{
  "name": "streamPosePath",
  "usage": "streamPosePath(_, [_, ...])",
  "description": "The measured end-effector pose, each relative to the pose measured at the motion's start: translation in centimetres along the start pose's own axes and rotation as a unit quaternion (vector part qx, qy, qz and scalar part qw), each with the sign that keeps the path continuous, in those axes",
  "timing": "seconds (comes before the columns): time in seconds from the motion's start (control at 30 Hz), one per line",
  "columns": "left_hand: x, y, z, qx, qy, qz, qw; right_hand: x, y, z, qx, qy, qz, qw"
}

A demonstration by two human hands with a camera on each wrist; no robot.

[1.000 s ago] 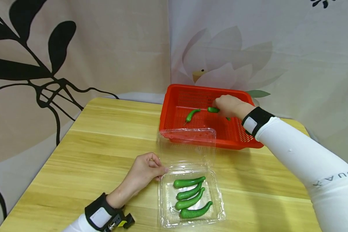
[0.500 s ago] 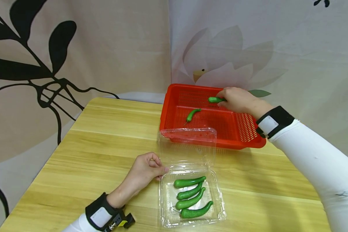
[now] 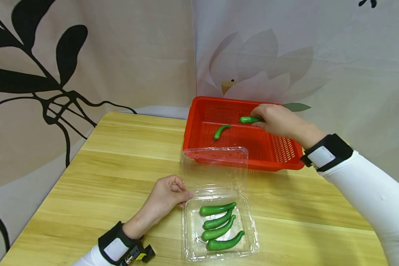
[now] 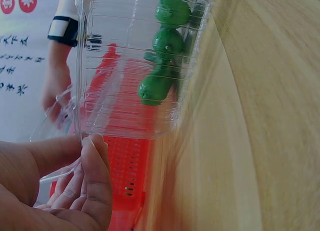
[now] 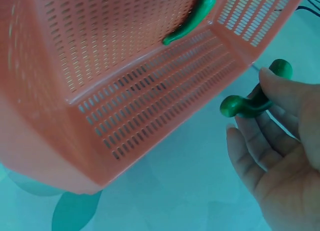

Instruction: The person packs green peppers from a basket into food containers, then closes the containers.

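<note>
My left hand (image 3: 167,194) pinches the upper left corner of a clear plastic clamshell box (image 3: 252,236) between thumb and fingers. The lid (image 3: 216,173) of the box stands folded back. Several green chili peppers (image 3: 216,232) lie side by side in its base. Over the right part of the red basket (image 3: 246,162), my right hand (image 3: 276,120) pinches a green chili pepper (image 3: 249,119), whose curved body shows in the right wrist view. Another chili pepper (image 3: 220,132) lies in the basket's left part.
A wooden table (image 3: 129,147) bears the box and the basket. The basket stands near the far edge, and the lid's far end overlaps its front rim. Behind hangs a printed cloth (image 3: 146,55).
My right hand has lifted the chili pepper from low in the basket, moving up and to the right, then slightly back down. The left hand keeps its place on the box.
</note>
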State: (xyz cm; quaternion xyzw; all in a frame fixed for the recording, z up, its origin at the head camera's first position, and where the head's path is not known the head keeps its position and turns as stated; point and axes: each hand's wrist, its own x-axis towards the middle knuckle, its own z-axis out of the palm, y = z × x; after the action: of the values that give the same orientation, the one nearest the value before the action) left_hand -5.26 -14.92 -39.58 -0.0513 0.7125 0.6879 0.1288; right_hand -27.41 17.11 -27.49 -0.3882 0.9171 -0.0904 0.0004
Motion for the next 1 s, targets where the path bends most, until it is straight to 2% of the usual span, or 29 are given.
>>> streamPosePath(0.27, [-0.1,-0.1,0.0,0.003,0.002,-0.001,1.0000,-1.1,-1.9,-0.2,0.005,0.009,-0.016,1.000])
streamPosePath(0.6, [-0.2,-0.1,0.0,-0.002,-0.002,0.000,1.0000,-2.5,-4.4,-1.5,0.019,0.050,-0.037,0.998])
streamPosePath(1.0, [-0.2,0.1,0.2,0.006,0.001,0.000,1.0000,-4.2,-5.9,-1.8,0.020,0.082,-0.051,0.995])
